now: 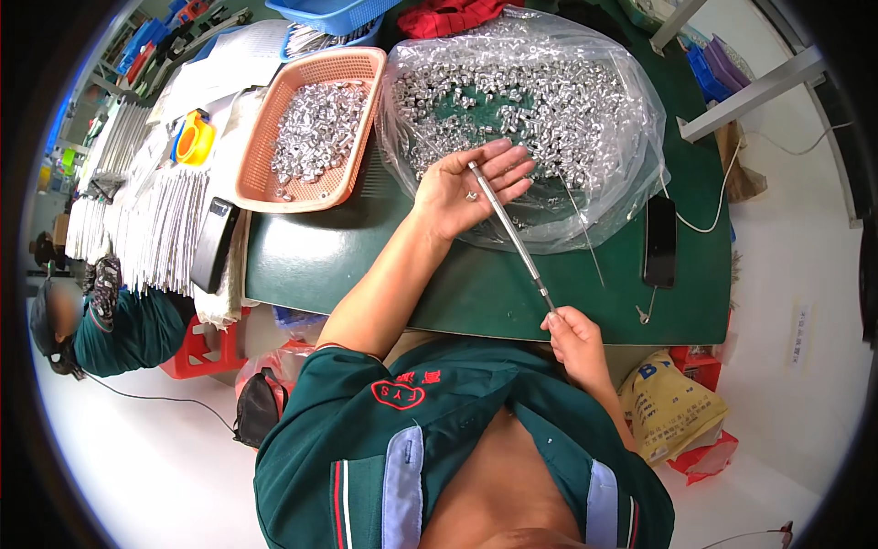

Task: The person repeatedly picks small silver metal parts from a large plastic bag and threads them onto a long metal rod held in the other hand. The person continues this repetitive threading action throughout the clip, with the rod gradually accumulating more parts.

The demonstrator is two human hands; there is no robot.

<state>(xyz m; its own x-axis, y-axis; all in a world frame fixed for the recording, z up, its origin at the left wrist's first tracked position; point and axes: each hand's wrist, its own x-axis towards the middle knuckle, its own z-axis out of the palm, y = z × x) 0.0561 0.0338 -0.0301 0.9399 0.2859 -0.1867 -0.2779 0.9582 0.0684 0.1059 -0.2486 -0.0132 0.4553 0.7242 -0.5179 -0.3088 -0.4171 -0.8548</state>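
1. A slim metal rod (pixel 512 229) is held slantwise above the near edge of the table, its upper end laid over the palm side of the left hand (pixel 468 189).
2. The left hand is turned palm up with its fingers spread loosely; a small metal piece (pixel 471 196) is carried on the palm beside the rod.
3. The rod's lower end is gripped between the thumb and fingers of the right hand (pixel 574 339).
4. Just beyond the left hand, a clear plastic bag (pixel 651 169) is spread open, and many small silvery parts (pixel 581 119) are contained in it.
5. To the left, more such parts (pixel 315 128) are held in an orange basket (pixel 245 188).
6. A black phone (pixel 659 242) is placed right of the bag on the green table (pixel 320 265).
7. Farther left, a yellow tape roll (pixel 194 140) is seen near stacked pale strips (pixel 165 224).
8. At the far left, a co-worker (pixel 133 337) in green is seen.
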